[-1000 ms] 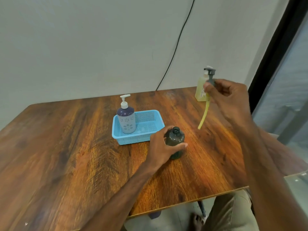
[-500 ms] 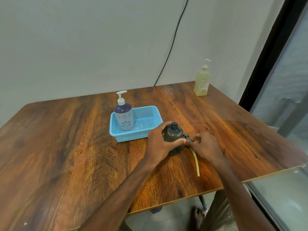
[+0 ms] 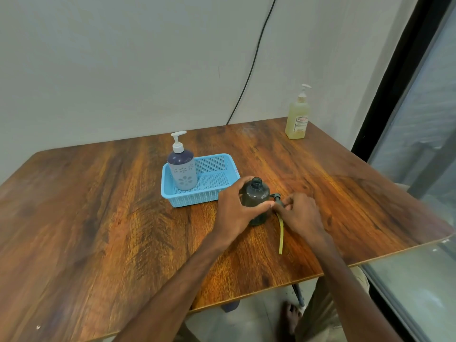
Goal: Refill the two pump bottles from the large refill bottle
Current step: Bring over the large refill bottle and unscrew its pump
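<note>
Left hand is gripping the dark bottle from its left side, thumb lying across the near face and fingers curling round the far side. The bottle is standing upright on the table, a little right of centre, its neck showing open at the top.

Right hand is resting just right of the bottle, fingers curling down and pinching the grey pump head, which is lying low beside the bottle's right shoulder; whether it is touching the bottle, cannot tell. The yellow dip tube is trailing from under that hand toward the near edge, lying flat on the wood. Left thumb tip and right fingertips are sitting very close together.

Just far-left of the dark bottle, a blue basket is sitting on the table; the purple pump bottle is standing upright in its left end, white pump on top.

The refill bottle is standing upright at the far right corner, well apart from both hands, showing pale yellow liquid and a white pump.

A black cable is running down the wall behind the table.
</note>
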`<action>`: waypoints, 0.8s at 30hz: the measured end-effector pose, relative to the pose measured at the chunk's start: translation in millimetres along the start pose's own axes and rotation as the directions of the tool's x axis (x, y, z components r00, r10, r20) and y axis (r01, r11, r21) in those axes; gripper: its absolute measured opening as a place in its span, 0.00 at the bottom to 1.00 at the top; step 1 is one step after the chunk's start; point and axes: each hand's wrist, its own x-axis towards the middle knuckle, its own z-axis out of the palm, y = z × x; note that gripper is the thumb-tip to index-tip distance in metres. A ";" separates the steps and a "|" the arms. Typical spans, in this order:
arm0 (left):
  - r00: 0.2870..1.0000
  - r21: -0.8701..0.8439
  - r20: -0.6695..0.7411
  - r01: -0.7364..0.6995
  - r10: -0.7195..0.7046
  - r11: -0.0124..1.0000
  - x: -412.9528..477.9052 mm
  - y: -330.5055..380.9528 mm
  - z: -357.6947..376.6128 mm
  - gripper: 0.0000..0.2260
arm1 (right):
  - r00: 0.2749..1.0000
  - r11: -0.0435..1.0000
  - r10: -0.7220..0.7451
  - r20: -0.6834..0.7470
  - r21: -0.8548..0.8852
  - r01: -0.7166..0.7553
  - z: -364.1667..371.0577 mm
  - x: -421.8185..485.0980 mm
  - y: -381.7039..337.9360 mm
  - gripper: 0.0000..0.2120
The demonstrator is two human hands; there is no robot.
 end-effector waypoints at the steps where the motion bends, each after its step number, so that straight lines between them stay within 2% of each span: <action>1: 1.000 0.002 -0.001 0.007 -0.007 1.000 -0.1 0.8 -0.2 0.33 | 1.000 1.000 -0.004 0.000 0.002 0.004 -0.2 -0.1 0.4 0.10; 6: 0.999 0.012 0.008 0.035 -0.036 0.999 -1.8 7.7 -1.9 0.31 | 1.000 0.998 -0.026 -0.004 0.050 0.026 -2.7 1.0 1.4 0.13; 10: 0.994 -0.021 0.077 0.084 -0.082 0.996 -2.8 8.6 -9.8 0.44 | 0.999 0.996 -0.027 -0.022 0.083 0.028 -9.5 8.0 11.2 0.13; 11: 0.991 -0.048 0.092 0.102 -0.097 0.994 -1.9 9.8 -12.9 0.44 | 0.999 0.995 -0.026 -0.038 0.097 0.030 -11.5 10.3 13.9 0.13; 15: 0.998 -0.120 -0.018 0.056 -0.059 0.991 20.0 22.4 -26.9 0.22 | 0.992 0.993 -0.040 -0.123 0.104 0.053 -20.7 24.1 23.0 0.12; 17: 0.998 -0.124 -0.039 0.044 -0.049 0.991 49.6 28.5 -31.9 0.16 | 0.993 0.990 -0.036 -0.112 0.130 0.050 -25.0 34.9 24.6 0.11; 21: 0.978 0.042 0.191 0.082 -0.089 0.996 133.2 28.0 -15.9 0.08 | 0.994 0.982 -0.024 -0.104 0.183 0.043 -31.9 66.9 22.0 0.08; 24: 0.935 0.189 0.345 0.018 -0.084 0.982 183.5 17.1 11.1 0.04 | 0.993 0.984 -0.018 -0.118 0.175 0.038 -34.5 98.1 19.7 0.06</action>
